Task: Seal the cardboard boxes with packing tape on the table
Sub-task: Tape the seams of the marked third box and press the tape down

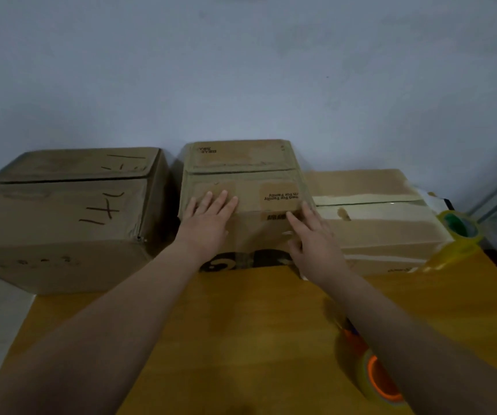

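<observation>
both hands flat on closed middle box (pixel 241 187)

matt cardboard boxes (pixel 241 187), glossy wood-grain table (pixel 241 324)

2 bare forearms, no sleeves; hands (pixel 211 217) bare, no gloves, rings.

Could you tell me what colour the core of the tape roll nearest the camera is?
Orange, in the head view: the tape roll.
</observation>
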{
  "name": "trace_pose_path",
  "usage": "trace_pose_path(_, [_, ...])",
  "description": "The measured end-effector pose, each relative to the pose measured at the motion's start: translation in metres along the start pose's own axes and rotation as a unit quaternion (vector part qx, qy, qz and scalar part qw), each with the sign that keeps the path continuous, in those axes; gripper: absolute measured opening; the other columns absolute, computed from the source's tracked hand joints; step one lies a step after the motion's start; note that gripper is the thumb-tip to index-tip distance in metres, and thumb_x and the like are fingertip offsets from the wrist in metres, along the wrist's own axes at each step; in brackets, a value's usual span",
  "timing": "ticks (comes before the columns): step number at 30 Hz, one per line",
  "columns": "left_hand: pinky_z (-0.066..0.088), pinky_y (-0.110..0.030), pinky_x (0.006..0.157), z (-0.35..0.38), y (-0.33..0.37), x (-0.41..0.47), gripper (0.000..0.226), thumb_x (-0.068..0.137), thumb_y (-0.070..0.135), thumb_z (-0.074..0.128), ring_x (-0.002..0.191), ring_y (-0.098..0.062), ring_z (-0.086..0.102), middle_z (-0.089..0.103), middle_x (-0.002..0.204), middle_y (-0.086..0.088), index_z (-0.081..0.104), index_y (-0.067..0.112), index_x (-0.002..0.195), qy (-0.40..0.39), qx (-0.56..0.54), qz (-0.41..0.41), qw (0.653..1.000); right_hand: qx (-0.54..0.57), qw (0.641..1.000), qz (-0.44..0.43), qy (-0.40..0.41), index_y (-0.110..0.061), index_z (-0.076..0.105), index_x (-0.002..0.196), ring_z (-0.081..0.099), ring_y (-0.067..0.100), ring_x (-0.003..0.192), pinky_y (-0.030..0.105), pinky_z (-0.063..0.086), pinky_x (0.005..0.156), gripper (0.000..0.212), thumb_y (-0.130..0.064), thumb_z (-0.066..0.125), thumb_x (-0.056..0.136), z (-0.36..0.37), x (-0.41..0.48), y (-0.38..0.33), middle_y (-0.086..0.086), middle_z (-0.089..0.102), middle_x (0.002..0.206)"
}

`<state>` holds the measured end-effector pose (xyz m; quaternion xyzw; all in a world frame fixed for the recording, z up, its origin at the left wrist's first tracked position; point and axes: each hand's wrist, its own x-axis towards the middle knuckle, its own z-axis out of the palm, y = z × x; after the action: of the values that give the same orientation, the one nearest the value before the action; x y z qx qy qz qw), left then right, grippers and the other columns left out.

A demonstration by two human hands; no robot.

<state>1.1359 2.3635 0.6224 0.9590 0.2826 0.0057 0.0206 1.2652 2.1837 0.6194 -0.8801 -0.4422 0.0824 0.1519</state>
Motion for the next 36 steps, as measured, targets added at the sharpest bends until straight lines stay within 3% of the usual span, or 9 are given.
trace_pose_path(4, [0.000,-0.035,0.119,-0.006,-0.004,-0.021,0.053,0.101,0.031,0.033,0.145,-0.014,0.007,0.015,0.158,0.003,0.015,0.025,0.151,0.062,-0.010,0.027,0.998,0.021,0.998,-0.003,0.066,-0.025,0.031,0.148,0.008,0.024,0.146,0.034,0.000,0.116,0.050,-0.023,0.043,0.099,0.002,-0.001,-0.010,0.005,0.014,0.159])
trace_pose_path(10, [0.003,-0.025,0.114,-0.020,-0.048,-0.071,0.048,0.102,0.031,0.033,0.143,-0.010,0.016,0.024,0.155,0.005,0.024,0.025,0.149,0.090,-0.053,0.035,0.994,0.070,0.984,-0.095,0.133,-0.017,0.050,0.138,0.038,0.023,0.133,0.034,0.010,0.116,0.042,-0.014,0.049,0.096,0.008,0.001,-0.071,0.006,0.048,0.140])
trace_pose_path(18, [0.028,-0.038,0.111,-0.026,-0.177,-0.135,0.058,0.098,0.037,0.042,0.139,-0.023,0.029,0.012,0.158,-0.002,0.018,0.025,0.150,0.098,-0.078,-0.036,0.991,0.142,0.969,-0.141,0.146,-0.020,0.057,0.130,0.044,0.016,0.127,0.037,0.029,0.112,0.037,-0.012,0.051,0.095,0.051,-0.002,-0.197,-0.001,0.055,0.133])
trace_pose_path(20, [0.026,-0.042,0.113,-0.019,-0.214,-0.150,0.061,0.097,0.043,0.039,0.142,-0.028,0.023,0.005,0.159,-0.006,0.017,0.023,0.150,0.093,-0.072,-0.077,0.990,0.158,0.965,-0.136,0.161,-0.017,0.061,0.127,0.048,0.017,0.122,0.037,0.033,0.109,0.035,-0.008,0.052,0.093,0.067,-0.005,-0.229,0.001,0.057,0.129])
trace_pose_path(23, [0.014,-0.045,0.117,-0.008,-0.268,-0.165,0.061,0.096,0.049,0.032,0.145,-0.032,0.009,0.004,0.158,-0.013,0.020,0.023,0.150,0.082,-0.054,-0.138,0.986,0.161,0.966,-0.097,0.179,-0.016,0.063,0.123,0.050,0.019,0.112,0.039,0.043,0.100,0.033,-0.011,0.055,0.092,0.094,-0.006,-0.266,0.002,0.055,0.122])
trace_pose_path(27, [0.011,-0.052,0.114,-0.003,-0.324,-0.169,0.063,0.092,0.062,0.028,0.142,-0.040,0.003,-0.005,0.157,-0.017,0.012,0.039,0.149,0.053,-0.096,-0.256,0.960,0.132,0.979,0.057,0.143,-0.021,0.049,0.133,0.040,0.026,0.126,0.045,0.033,0.108,0.042,-0.039,0.050,0.095,0.117,0.004,-0.291,0.005,0.043,0.135])
trace_pose_path(30, [0.021,-0.050,0.113,-0.001,-0.346,-0.167,0.067,0.091,0.064,0.033,0.140,-0.042,0.015,-0.002,0.156,-0.015,0.012,0.039,0.149,0.014,-0.243,-0.290,0.926,0.265,0.956,0.108,0.068,-0.023,0.032,0.146,0.038,0.024,0.134,0.047,0.034,0.110,0.061,-0.053,0.044,0.094,0.123,0.009,-0.299,0.002,0.040,0.146])
trace_pose_path(32, [0.028,-0.046,0.111,0.001,-0.349,-0.169,0.066,0.092,0.058,0.040,0.135,-0.039,0.028,0.008,0.153,-0.013,0.021,0.031,0.149,0.045,-0.335,-0.290,0.895,0.323,0.938,0.119,0.044,-0.025,0.025,0.149,0.034,0.023,0.136,0.045,0.033,0.111,0.066,-0.054,0.046,0.093,0.124,0.006,-0.301,0.002,0.035,0.149])
trace_pose_path(36, [0.033,-0.049,0.109,0.014,-0.347,-0.193,0.066,0.089,0.059,0.047,0.127,-0.038,0.037,0.020,0.143,-0.011,0.030,0.031,0.146,0.101,-0.341,-0.300,0.885,0.250,0.957,0.140,0.049,-0.033,0.026,0.146,0.028,0.031,0.132,0.045,0.028,0.109,0.062,-0.055,0.046,0.093,0.124,-0.018,-0.303,0.009,0.030,0.142])
